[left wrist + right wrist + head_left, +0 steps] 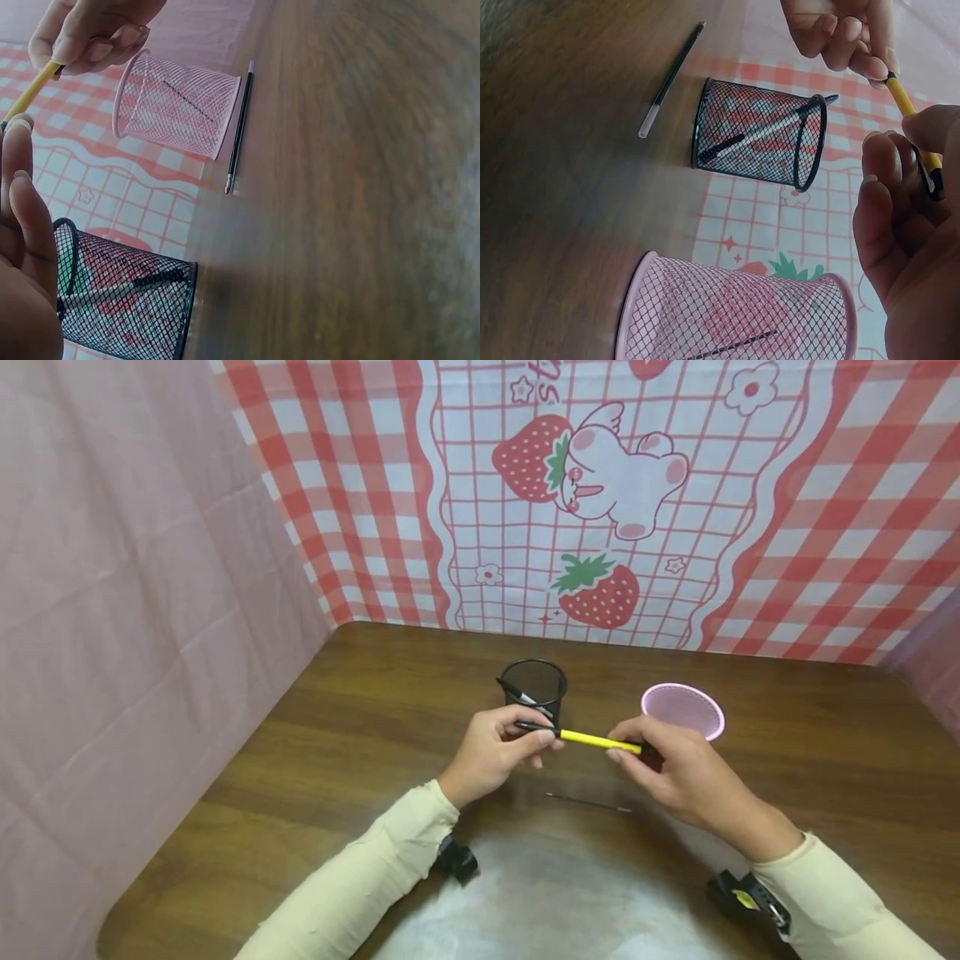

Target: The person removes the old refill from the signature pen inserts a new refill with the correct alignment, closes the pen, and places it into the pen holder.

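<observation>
A yellow pen (588,739) with black ends is held level above the table by both hands. My left hand (491,747) pinches its dark left end between thumb and fingers. Near the other end, my right hand (693,772) grips the yellow barrel; its black clip end shows in the right wrist view. Below the hands, a thin pen refill (588,802) lies on the wooden table, dark with a pale end (650,120). Behind the left hand stands a black mesh pen holder (727,101) with a black-and-white pen (772,127) leaning inside.
Behind the right hand stands a pink mesh pen holder (682,703); the wrist views show a thin dark stick (187,100) inside it. A checked strawberry cloth (600,593) hangs along the table's back edge. A pale pink curtain (150,610) hangs at the left.
</observation>
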`<act>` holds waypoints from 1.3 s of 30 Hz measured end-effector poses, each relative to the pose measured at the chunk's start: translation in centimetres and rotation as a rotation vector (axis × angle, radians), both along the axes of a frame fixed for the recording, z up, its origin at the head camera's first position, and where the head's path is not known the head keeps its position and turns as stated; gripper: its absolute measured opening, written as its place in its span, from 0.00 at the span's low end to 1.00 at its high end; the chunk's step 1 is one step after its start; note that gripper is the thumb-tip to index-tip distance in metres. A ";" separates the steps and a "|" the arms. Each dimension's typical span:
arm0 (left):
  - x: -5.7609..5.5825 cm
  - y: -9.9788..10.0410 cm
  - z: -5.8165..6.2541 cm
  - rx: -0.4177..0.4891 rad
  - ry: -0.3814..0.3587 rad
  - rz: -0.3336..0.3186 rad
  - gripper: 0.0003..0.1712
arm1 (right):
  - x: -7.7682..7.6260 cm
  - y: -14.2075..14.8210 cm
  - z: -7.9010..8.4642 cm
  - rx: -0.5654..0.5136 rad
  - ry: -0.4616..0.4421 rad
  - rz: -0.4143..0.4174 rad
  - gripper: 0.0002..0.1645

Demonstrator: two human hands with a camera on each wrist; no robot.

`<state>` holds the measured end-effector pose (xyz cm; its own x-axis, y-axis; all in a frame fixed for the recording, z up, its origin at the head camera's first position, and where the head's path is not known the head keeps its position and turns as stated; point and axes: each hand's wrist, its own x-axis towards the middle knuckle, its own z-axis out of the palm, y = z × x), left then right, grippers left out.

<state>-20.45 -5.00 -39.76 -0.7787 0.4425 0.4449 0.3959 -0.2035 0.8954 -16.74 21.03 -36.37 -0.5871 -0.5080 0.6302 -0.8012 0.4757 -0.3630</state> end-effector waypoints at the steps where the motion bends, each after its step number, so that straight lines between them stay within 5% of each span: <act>1: 0.0 0.0 0.0 0.001 0.001 -0.002 0.07 | 0.0 -0.1 0.0 0.000 -0.001 -0.002 0.10; 13: 0.2 -0.1 0.0 -0.002 0.030 0.001 0.06 | 0.1 -0.3 -0.1 0.012 -0.030 -0.048 0.18; 22: 0.1 -0.2 0.2 0.002 0.056 -0.009 0.07 | 0.2 -0.7 -0.1 -0.021 -0.029 -0.029 0.15; 33: 0.1 -0.1 0.3 0.003 0.041 -0.001 0.08 | 0.3 -0.5 0.1 0.021 -0.058 -0.047 0.13; 39: 0.0 -0.1 0.1 -0.012 -0.009 0.010 0.08 | 0.4 -0.4 -0.1 0.021 -0.034 -0.036 0.22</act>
